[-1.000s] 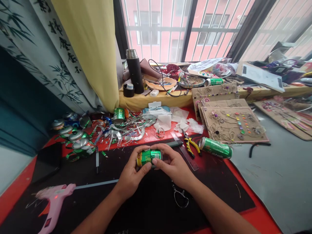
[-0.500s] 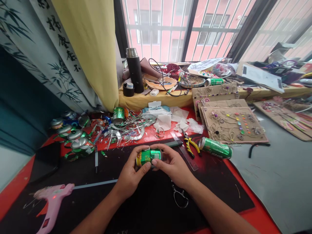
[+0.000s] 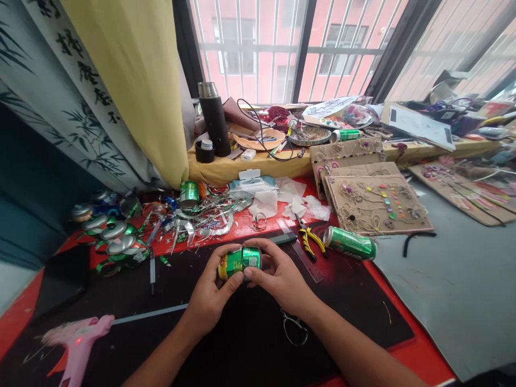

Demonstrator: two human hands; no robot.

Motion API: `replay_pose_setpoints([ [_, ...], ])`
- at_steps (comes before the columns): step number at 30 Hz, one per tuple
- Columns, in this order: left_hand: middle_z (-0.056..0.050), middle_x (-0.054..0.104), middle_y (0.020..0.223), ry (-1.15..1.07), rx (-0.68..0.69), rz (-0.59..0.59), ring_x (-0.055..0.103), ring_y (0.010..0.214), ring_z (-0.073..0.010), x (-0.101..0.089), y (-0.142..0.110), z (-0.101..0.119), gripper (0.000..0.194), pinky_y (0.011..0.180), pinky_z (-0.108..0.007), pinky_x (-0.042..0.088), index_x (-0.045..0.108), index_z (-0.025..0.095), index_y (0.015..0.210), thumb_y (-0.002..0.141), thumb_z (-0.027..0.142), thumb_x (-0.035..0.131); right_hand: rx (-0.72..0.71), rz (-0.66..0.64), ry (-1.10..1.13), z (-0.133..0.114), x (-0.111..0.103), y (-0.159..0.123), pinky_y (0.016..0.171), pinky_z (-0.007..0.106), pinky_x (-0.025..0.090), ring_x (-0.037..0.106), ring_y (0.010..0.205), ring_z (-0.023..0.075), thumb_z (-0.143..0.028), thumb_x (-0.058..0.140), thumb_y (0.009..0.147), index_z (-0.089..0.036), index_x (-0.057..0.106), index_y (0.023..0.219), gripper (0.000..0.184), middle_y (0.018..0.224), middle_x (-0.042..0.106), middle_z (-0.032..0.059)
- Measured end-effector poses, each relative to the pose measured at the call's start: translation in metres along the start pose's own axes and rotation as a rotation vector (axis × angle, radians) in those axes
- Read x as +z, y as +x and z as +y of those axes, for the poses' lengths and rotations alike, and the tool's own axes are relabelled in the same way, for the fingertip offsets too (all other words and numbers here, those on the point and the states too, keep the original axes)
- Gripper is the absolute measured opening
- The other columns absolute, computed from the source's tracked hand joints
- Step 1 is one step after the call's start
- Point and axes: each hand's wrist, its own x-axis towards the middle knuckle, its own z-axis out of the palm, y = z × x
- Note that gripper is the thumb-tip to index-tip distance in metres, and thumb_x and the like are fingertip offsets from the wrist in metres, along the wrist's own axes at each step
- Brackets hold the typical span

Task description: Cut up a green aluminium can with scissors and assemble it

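I have both hands over the black mat on the red table, holding one short green can between them, lying on its side and raised toward the camera. My left hand is curled round the yellow-banded end, its fingers bent over the top and its thumb pressed along the lower front. My right hand wraps the other end the same way, so both sets of fingers are closed to the can's width, with the two thumb tips just beside each other near the dark seam across its middle. I cannot tell how the far fingertips sit, since the can and thumbs hide them. Under my right wrist, a pair of scissors shows only its handle loops. Beyond that hand lie a clear ruler, yellow-and-black pliers and a tall green can on its side. Over on my left, the pink glue gun has its red light lit, a pale glue stick reaches from its back toward my left wrist, and a pen lies near the cut can tops.
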Motion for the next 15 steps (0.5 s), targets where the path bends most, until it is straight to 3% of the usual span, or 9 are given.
replay_pose_setpoints([
  [15,-0.008,0.071,0.133,0.009,-0.002,0.002,0.071,0.117,-0.0281,-0.0014,-0.0003,0.0004,0.045,0.1,-0.037,0.059,0.063,0.028,0.135,0.096,0.048,0.076,-0.005,0.012,0.0,-0.0012,0.0026,-0.0021,0.069,0.031,0.063,0.072,0.092,0.0209,-0.045,0.091,0.084,-0.027,0.06,0.123,0.053,0.104,0.07,0.0026],
])
